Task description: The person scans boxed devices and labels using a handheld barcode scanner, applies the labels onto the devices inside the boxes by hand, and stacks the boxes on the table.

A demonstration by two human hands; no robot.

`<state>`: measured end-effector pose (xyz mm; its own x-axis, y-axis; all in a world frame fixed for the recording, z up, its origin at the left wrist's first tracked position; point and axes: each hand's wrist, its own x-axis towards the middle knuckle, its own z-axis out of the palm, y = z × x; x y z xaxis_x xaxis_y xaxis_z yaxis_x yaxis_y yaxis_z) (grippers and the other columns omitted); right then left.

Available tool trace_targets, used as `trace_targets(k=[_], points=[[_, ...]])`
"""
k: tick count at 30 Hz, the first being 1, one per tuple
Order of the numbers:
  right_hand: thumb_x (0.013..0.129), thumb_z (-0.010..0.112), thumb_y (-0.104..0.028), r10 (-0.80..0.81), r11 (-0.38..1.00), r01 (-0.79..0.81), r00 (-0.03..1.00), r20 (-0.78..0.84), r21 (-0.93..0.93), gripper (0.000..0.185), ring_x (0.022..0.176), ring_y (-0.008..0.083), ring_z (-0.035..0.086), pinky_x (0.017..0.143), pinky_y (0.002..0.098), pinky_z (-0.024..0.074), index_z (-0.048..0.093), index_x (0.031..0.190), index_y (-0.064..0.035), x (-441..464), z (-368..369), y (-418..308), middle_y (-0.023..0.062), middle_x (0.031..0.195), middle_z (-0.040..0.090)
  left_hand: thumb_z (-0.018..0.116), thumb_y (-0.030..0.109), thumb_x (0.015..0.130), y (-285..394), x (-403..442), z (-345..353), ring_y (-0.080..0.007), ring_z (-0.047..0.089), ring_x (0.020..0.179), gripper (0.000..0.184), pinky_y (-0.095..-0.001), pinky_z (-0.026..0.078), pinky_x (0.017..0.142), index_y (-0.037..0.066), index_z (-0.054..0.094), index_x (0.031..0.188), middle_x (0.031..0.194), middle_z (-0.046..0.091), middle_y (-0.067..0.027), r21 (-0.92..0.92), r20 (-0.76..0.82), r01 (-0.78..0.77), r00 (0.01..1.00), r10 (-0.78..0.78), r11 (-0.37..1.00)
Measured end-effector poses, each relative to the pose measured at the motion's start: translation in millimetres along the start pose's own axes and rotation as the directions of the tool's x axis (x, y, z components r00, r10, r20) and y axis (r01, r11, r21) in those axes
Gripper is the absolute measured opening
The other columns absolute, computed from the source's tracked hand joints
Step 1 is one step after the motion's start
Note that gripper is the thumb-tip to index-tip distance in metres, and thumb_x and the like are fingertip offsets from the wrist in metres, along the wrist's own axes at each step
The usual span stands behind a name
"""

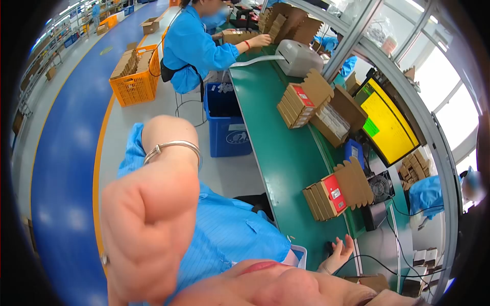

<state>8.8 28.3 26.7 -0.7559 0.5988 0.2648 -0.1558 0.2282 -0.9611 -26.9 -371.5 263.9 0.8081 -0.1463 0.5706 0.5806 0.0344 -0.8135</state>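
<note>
My left hand (148, 229) fills the lower left, raised close to the camera. Its fingers are curled; whatever they grip, if anything, is hidden. A metal bracelet (172, 145) circles that wrist and a ring (105, 259) shows at the hand's edge. At the lower right, my right hand (338, 254) hovers at the green workbench (255, 117), fingers apart and nothing in them. A row of flat cardboard boxes (319, 201) stands just beyond it, the end one with a red-and-white label and a raised lid. A thin black cable (367, 259) passes beside this hand.
More boxes (295, 107), an open carton (332, 122), a label printer (301, 58) and a yellow-screened monitor (390, 122) line the bench. A blue bin (229, 135) stands at its edge. Beyond sits a co-worker (196, 46) near an orange crate (135, 89). A metal frame (408, 76) borders the right.
</note>
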Motion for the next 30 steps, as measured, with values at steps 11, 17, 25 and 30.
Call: trace_targets(k=[11, 17, 25, 30], points=[[0.094, 0.050, -0.013, 0.038, 0.949, -0.002, 0.993, 0.109, -0.316, 0.031, 0.096, 0.0165, 0.058, 0.078, 0.0271, 0.0486, 0.042, 0.123, -0.0087, 34.1, -50.3, 54.5, 0.0064, 0.123, 0.050, 0.044, 0.003, 0.088, 27.7, -44.7, -23.8, -0.0093, 0.040, 0.048, 0.051, -0.0218, 0.029, 0.040, 0.023, 0.043, 0.135, 0.115, 0.059, 0.0128, -0.154, -0.001, 0.515, 0.853, -0.522, 0.843], [0.094, 0.050, -0.013, 0.088, 0.944, -0.048, 0.990, 0.107, -0.327, 0.030, 0.096, 0.0164, 0.058, 0.078, 0.0276, 0.0487, 0.042, 0.123, -0.0092, 21.9, -34.5, 45.6, 0.0063, 0.122, 0.050, 0.038, 0.003, 0.090, 17.7, -52.2, -23.6, -0.0095, 0.038, 0.043, 0.057, -0.0207, 0.029, 0.039, 0.016, 0.025, 0.144, 0.122, 0.058, 0.0112, -0.270, 0.005, 0.408, 0.906, -0.422, 0.872], [0.094, 0.049, -0.013, 0.115, 0.953, -0.077, 0.987, 0.115, -0.292, 0.029, 0.095, 0.0164, 0.058, 0.077, 0.0282, 0.0490, 0.043, 0.122, -0.0099, 24.3, 0.7, 34.7, 0.0061, 0.122, 0.051, 0.037, -0.006, 0.079, 28.5, -73.3, -22.6, -0.0099, 0.040, 0.044, 0.074, -0.0209, 0.029, 0.041, 0.018, 0.018, 0.146, 0.125, 0.057, 0.0077, -0.248, -0.207, 0.231, 0.936, -0.285, 0.941], [0.094, 0.049, -0.013, 0.128, 0.952, -0.094, 0.987, 0.100, -0.291, 0.028, 0.094, 0.0163, 0.059, 0.077, 0.0286, 0.0492, 0.043, 0.121, -0.0102, 10.5, 25.2, 22.5, 0.0060, 0.121, 0.051, 0.038, -0.009, 0.080, 19.7, -74.4, -35.3, -0.0126, 0.038, 0.046, 0.072, -0.0231, 0.032, 0.042, 0.023, 0.028, 0.143, 0.129, 0.052, 0.0104, -0.128, -0.279, 0.171, 0.939, -0.201, 0.977]])
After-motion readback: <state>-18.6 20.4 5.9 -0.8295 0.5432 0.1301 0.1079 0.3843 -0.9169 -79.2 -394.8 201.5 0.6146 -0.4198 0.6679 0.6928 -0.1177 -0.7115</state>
